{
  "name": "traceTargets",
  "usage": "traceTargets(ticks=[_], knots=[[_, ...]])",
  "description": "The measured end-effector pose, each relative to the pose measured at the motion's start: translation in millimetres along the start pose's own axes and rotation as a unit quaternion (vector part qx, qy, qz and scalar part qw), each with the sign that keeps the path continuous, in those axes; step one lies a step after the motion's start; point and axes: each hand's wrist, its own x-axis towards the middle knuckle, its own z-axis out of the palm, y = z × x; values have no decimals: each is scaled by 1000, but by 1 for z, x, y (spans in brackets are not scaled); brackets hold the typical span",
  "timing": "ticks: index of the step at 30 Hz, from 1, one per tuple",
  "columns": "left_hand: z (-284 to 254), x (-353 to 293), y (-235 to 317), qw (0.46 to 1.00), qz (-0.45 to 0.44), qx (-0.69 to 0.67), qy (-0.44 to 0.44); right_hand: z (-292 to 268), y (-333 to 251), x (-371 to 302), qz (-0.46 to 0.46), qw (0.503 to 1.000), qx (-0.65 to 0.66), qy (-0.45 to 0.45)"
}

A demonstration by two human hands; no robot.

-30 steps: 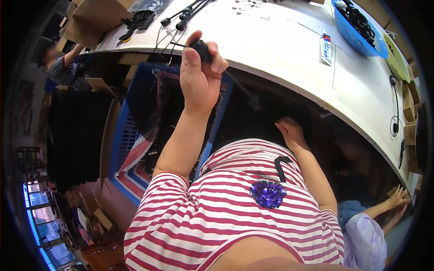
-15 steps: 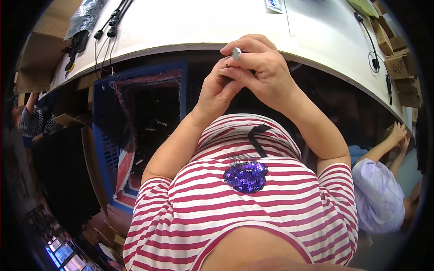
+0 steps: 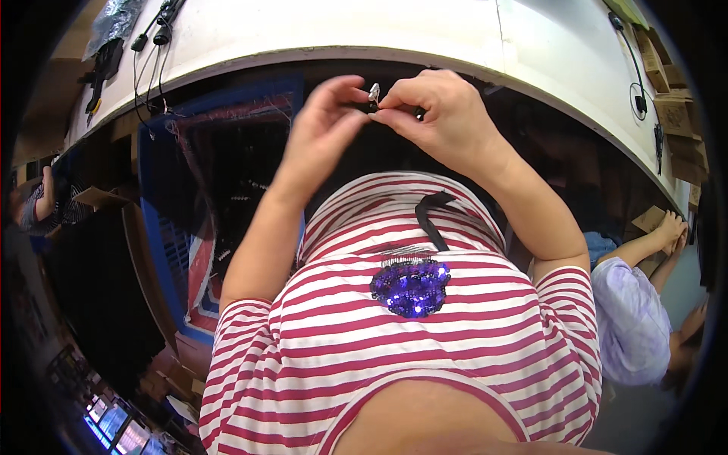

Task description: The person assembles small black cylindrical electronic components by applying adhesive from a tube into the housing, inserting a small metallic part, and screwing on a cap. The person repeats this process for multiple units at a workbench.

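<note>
A small shiny silver piece [image 3: 374, 92] with a dark lower part stands up at the fingertips, just off the table's near edge. My right hand [image 3: 447, 114] pinches it between thumb and forefinger, with the other fingers curled. Its exact kind is too small to tell. Beside it on the left is my left hand [image 3: 322, 133], slightly blurred, thumb and forefinger apart around the silver piece. I see no firm grip from that hand. A bit of something dark and glossy [image 3: 419, 114] shows in the curl of my right hand.
The white table [image 3: 318, 26] runs along the top, carrying black cables [image 3: 163, 26] and clear plastic wrap [image 3: 114, 23]. Below it at left is a blue crate [image 3: 163, 220] holding dark pieces. Cardboard boxes [image 3: 679, 114] stand at right, near another person in a pale purple top [image 3: 629, 318].
My hands, formerly close together over the table's edge, have separated: the left moved left and its fingers opened. The silver piece has shifted left and now stands more upright.
</note>
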Motion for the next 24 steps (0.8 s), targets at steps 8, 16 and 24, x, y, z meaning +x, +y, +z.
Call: traceTargets(ticks=[8,16,24], knots=[[-10,8,37,981,-27,191,17,9,10,-2,-33,995,-79,-42],[-8,7,29,997,-47,54,-6,-9,14,3,226,925,247,-179],[-4,5,29,995,-36,90,-10,-5,17,1,273,883,330,-191]])
